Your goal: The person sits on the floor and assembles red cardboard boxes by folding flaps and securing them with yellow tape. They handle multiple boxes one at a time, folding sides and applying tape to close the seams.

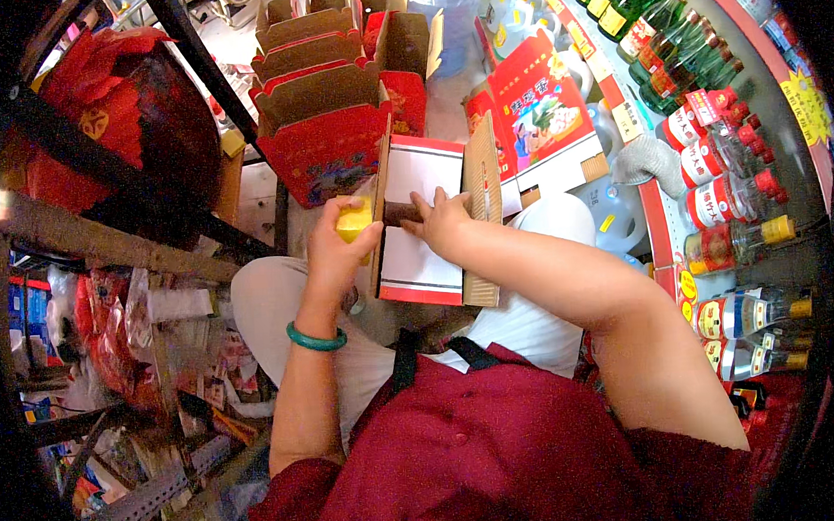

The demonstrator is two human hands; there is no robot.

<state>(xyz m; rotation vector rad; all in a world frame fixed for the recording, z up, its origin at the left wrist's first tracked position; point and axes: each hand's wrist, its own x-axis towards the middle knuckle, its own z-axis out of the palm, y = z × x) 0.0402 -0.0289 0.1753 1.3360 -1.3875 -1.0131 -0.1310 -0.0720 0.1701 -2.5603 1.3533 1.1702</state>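
A cardboard box (423, 279) with red edges and white top flaps stands between my knees. Its two white flaps are folded inward, with a dark gap between them, while brown side flaps stand up at left and right. My left hand (329, 241) is closed around a yellow roll (354, 220) that looks like packing tape, against the box's left side. My right hand (443, 223) reaches in from the right and rests on the flaps near the gap. Its fingers are apart and hold nothing.
Several opened red boxes (326, 138) stand together ahead. Another red printed box (536, 108) lies to the right, beside large clear jugs (613, 214). Shelves of bottles (716, 202) line the right side. A metal rack (123, 238) and a red bag (98, 117) are on the left.
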